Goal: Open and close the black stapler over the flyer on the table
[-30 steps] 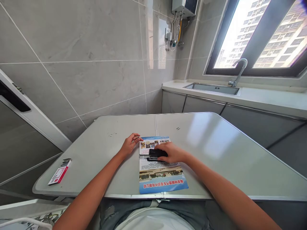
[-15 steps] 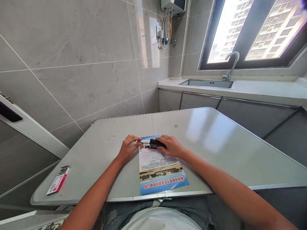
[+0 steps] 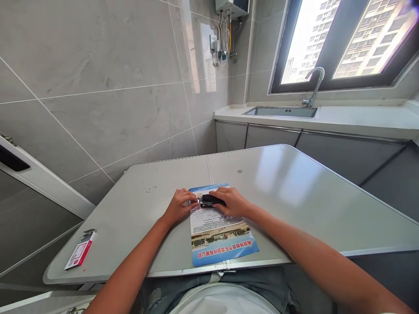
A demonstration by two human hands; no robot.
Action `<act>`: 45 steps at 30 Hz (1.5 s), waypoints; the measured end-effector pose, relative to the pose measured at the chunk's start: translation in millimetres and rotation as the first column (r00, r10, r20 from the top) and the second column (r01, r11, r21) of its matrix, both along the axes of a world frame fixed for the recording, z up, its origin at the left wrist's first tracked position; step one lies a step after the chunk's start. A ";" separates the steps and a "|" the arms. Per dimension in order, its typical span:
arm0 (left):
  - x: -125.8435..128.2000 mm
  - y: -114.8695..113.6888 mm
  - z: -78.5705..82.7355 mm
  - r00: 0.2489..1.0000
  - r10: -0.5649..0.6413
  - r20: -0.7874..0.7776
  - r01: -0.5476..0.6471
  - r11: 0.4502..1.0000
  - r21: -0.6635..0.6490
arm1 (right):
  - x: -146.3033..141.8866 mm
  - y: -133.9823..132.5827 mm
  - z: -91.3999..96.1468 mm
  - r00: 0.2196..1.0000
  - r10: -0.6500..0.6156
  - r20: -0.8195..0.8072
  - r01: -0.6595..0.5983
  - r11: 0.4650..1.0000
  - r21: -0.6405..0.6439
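A black stapler (image 3: 213, 200) lies sideways over the upper part of a printed leaflet (image 3: 222, 242), which rests on the table. My right hand (image 3: 231, 201) is wrapped round the stapler's right end, thumb on the near side. At its left end, my left hand (image 3: 181, 204) is closed, thumb and fingers pinching by a small silver metal part. The fingers partly hide that part. Beneath both hands, the leaflet shows dense text, a photo strip and a blue band with red characters.
On the pale folding table (image 3: 271, 218), a red and white box (image 3: 81, 252) with dark staple strips at its end lies at the left. Small dark bits (image 3: 240, 171) are scattered farther back. A counter with a sink (image 3: 281, 112) stands behind.
The stapler's metal rail, which stuck out at the left before, now shows less. My left hand has shifted slightly right, closer to my right hand. The stapler has moved a little left.
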State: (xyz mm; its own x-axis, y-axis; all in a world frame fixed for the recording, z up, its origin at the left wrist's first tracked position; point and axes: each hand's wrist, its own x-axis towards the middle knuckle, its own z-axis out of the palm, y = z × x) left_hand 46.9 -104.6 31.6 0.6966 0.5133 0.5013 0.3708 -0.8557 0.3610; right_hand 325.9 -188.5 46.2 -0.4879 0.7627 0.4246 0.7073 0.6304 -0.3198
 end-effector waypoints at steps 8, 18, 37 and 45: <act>-0.4 1.9 1.0 0.994 -0.076 -0.084 0.082 0.994 0.073 | 1.4 1.3 -2.7 0.999 0.030 -0.022 -0.030 0.999 -0.012; -5.0 6.7 4.8 0.985 -0.155 0.071 0.155 0.988 0.009 | 32.4 18.3 -9.1 0.932 0.010 -0.363 -0.048 0.994 -0.094; 17.6 1.5 -8.5 0.996 0.050 -0.077 -0.051 0.999 -0.011 | 39.2 18.8 7.3 0.921 -0.315 -0.228 0.284 0.945 -0.160; 11.6 13.5 -28.2 0.940 0.119 -0.321 -0.146 0.987 -0.062 | 122.6 25.0 15.6 0.848 -0.526 -0.059 0.498 0.831 -0.247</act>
State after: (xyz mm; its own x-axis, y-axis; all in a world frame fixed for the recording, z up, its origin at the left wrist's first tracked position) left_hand 58.5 -91.1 3.4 0.7346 0.6424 0.2183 0.5852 -0.7627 0.2753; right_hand 448.5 -163.5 61.8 0.0425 0.9670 0.2514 0.8569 0.0941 -0.5068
